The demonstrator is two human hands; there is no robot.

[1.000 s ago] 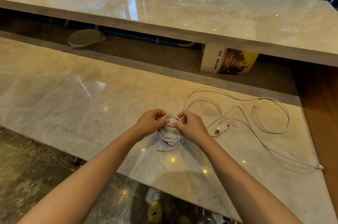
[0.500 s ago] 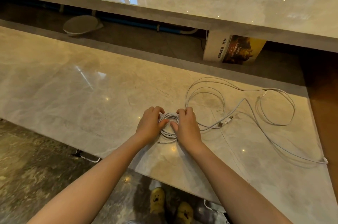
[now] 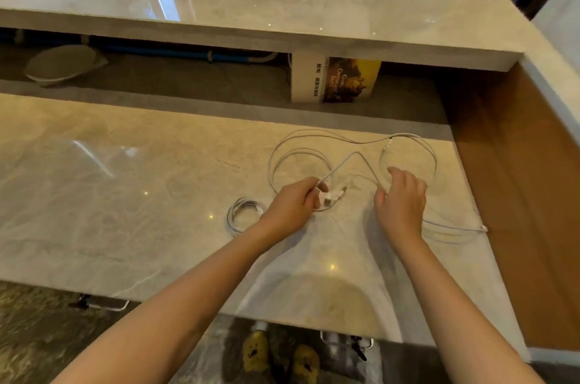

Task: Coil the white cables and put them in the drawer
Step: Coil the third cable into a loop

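Note:
A coiled white cable (image 3: 243,215) lies flat on the marble counter (image 3: 125,195), just left of my left wrist, with neither hand on it. My left hand (image 3: 296,203) is shut on the plug end of a loose white cable (image 3: 351,145) that sprawls in wide loops across the counter's right part. My right hand (image 3: 400,200) hovers over those loops with its fingers curled down and apart, touching a strand near its fingertips. Another plug end (image 3: 483,229) lies at the far right. No drawer shows.
A raised marble shelf (image 3: 282,7) runs across the back. Under it stand a book (image 3: 337,81) and a grey dish (image 3: 61,65). A brown wooden panel (image 3: 518,195) bounds the counter on the right. Metal handles (image 3: 345,341) show below the counter's front edge.
Both hands let go of the coiled cable, which now rests on the counter. They moved right to the loose cable, and my left hand took hold of its plug end.

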